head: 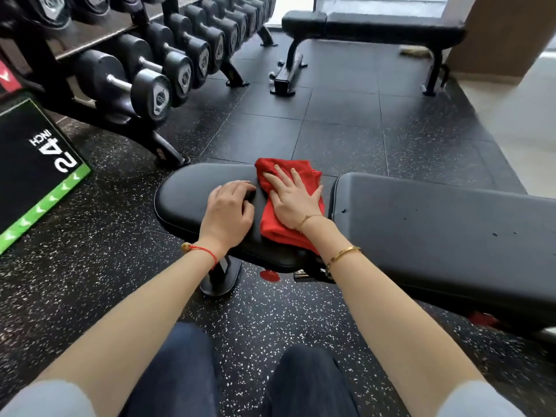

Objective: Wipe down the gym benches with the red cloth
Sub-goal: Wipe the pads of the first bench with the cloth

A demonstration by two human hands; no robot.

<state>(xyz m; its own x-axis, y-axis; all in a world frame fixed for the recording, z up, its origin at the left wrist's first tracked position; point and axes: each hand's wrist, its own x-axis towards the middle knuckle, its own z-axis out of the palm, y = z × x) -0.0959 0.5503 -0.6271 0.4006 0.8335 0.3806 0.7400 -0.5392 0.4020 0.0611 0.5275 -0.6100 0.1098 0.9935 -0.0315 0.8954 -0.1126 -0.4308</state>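
Right hand fingers spread flat on red cloth; left hand fingers curled, on seat pad.

The right hand presses flat on the red cloth, which lies across the seat pad near its right edge. The left hand, fingers curled, rests on the pad just beside the cloth. A second bench stands beyond, with dumbbells at left.

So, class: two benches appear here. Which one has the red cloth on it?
The near bench, on its seat pad, where the right hand presses the red cloth flat. The far bench by the window is bare.
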